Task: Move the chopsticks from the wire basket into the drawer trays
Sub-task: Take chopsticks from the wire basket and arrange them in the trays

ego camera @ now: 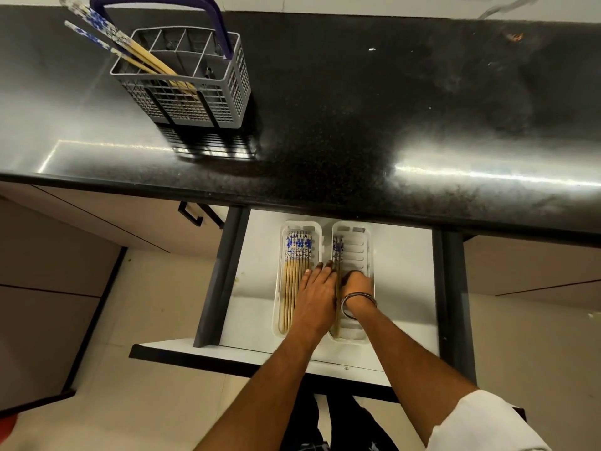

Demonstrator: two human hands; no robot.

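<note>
A grey wire basket (pixel 195 89) with a purple handle stands on the black counter at the upper left. A few blue-patterned chopsticks (pixel 130 48) lean out of its left corner. Below, the open drawer holds two white trays. The left tray (pixel 282 229) is filled with several chopsticks (pixel 294 265) lying side by side. The right tray (pixel 366 242) has a couple of chopsticks (pixel 337 249) along its left side. My left hand (pixel 317 291) lies flat across the rims between the trays, fingers straight. My right hand (pixel 357 281), a bangle on its wrist, curls its fingers onto the right tray's chopsticks.
The glossy black counter (pixel 390 109) overhangs the back of the drawer. The drawer (pixel 406 271) has dark side rails and a white floor right of the trays. Closed beige cabinet fronts flank it, with a black handle (pixel 192 214) on the left one.
</note>
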